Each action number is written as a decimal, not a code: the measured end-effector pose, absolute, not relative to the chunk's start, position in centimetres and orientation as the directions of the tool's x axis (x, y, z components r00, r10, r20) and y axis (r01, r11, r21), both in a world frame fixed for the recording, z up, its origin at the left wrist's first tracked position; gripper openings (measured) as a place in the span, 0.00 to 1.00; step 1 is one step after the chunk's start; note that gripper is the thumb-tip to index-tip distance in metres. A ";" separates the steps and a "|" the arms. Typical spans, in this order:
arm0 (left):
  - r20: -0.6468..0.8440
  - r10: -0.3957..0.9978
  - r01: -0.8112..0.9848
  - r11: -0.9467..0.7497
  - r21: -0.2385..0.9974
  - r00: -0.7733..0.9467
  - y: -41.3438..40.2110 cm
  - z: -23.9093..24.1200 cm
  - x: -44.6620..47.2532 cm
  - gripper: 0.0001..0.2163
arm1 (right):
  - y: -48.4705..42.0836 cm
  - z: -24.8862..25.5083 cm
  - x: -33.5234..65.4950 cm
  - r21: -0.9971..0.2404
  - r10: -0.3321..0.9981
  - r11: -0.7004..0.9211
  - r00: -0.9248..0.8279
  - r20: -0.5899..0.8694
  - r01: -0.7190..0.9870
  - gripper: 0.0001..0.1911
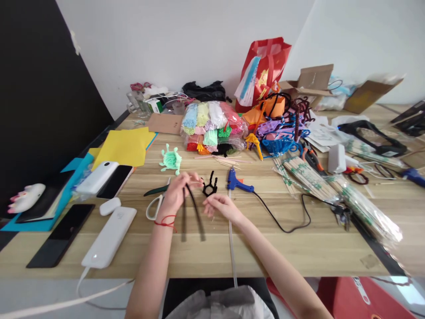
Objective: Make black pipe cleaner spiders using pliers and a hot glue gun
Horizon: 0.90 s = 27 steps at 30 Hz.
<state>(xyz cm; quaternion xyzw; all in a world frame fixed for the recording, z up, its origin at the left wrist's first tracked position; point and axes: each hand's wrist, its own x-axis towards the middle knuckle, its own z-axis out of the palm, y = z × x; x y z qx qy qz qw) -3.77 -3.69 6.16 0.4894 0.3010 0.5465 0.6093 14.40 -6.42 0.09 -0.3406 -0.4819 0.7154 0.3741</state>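
My left hand, closed, grips black pipe cleaners; two lengths hang down from the fingers toward me, slightly blurred. I cannot tell whether they are two pieces or one folded. Just beyond my right hand lies a small black pipe cleaner ring with upright prongs. The right fingers are loosely bent and apart, with nothing visible in them. A blue glue gun rests to the right, a clear glue stick running from it toward me. White-handled scissors lie partly behind my left hand.
A green pipe cleaner turtle shape sits beyond my left hand. Bagged pipe cleaners and a red bag stand at the back. Wrapped sticks and the glue gun's cord lie right; a white power bank lies left.
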 end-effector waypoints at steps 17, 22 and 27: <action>0.031 0.999 0.913 0.028 0.407 -0.044 -3.5 2.5 -15.3 0.07 | -7.8 -2.7 10.2 -0.941 0.805 -0.327 -0.546 -0.229 -0.088 0.27; 0.165 0.986 0.935 -0.080 0.345 0.024 -4.4 3.4 -14.8 0.05 | -7.6 -2.9 9.8 -0.928 0.820 -0.344 -0.529 -0.220 -0.146 0.38; 0.245 0.970 0.884 -0.102 0.457 -0.014 -5.6 4.5 -13.6 0.08 | -7.8 -1.3 9.7 -0.916 0.778 -0.373 -0.587 -0.224 -0.145 0.46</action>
